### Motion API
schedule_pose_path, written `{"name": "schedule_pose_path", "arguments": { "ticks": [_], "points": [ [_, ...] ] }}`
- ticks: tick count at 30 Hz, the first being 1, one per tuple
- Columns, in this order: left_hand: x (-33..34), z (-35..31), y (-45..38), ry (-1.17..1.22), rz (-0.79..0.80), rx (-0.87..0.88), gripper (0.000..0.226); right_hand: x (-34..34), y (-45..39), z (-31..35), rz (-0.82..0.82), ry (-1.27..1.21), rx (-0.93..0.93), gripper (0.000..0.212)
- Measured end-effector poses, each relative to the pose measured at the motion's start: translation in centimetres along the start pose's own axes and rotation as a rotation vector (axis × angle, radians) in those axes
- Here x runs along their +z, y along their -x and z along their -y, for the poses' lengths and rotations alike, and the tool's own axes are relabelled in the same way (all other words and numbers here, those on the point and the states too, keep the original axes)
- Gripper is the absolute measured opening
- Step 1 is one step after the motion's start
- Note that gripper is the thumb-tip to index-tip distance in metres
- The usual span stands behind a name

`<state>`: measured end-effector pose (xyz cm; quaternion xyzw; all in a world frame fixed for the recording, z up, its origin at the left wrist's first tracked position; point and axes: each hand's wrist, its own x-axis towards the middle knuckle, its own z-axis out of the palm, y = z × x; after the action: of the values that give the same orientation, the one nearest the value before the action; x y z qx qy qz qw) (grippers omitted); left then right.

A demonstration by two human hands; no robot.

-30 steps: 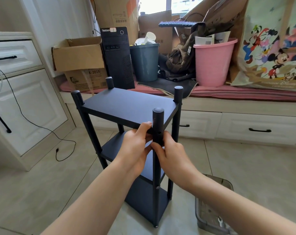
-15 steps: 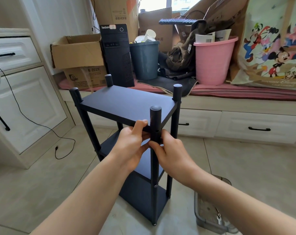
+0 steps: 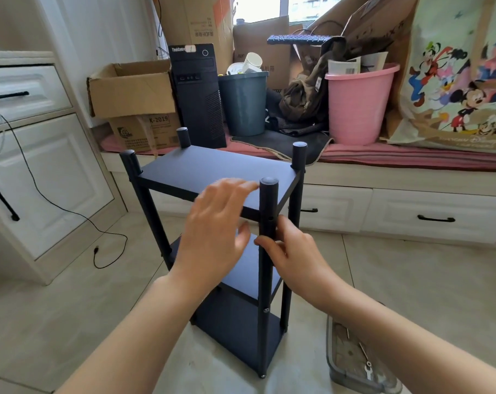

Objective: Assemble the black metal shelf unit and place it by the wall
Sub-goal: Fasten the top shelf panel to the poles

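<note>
The black metal shelf unit stands upright on the tiled floor in front of me, with three boards and capped posts at its corners. My right hand grips the near front post just below the top board, fingers curled round it. My left hand is blurred and hovers in front of the top board's near edge, fingers spread and holding nothing.
A clear plastic tray with a small wrench lies on the floor at my right. White cabinets stand to the left, with a black cable trailing on the floor. A window bench behind carries boxes, a computer tower, bins and bags.
My left hand has let go of the post's joint and lifted up and left, fingers spreading. My right hand stays on the front post. The shelf has not visibly moved.
</note>
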<state>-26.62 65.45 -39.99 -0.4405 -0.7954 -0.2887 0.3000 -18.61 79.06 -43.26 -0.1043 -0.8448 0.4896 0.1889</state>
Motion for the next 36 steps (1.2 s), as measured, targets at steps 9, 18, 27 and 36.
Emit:
{"name": "schedule_pose_path", "arguments": {
  "ticks": [9, 18, 27, 36],
  "points": [
    [2.6, 0.4, -1.4, -0.067, 0.032, 0.127, 0.061, -1.7, -1.0, -0.5, 0.106, -0.018, 0.039, 0.021],
    [5.2, -0.6, -1.9, -0.137, -0.08, 0.156, 0.064, -5.0, -1.8, -2.7, 0.151, -0.029, 0.079, 0.025],
    [6.7, -2.0, -1.8, -0.056, -0.213, 0.121, 0.042, -10.3, -1.2, -9.5, 0.262, 0.135, 0.296, 0.02],
    [8.2, -3.7, -1.7, -0.059, -0.279, 0.139, 0.034, -10.6, 0.8, -25.0, 0.341, 0.255, 0.592, 0.019]
  ]
}}
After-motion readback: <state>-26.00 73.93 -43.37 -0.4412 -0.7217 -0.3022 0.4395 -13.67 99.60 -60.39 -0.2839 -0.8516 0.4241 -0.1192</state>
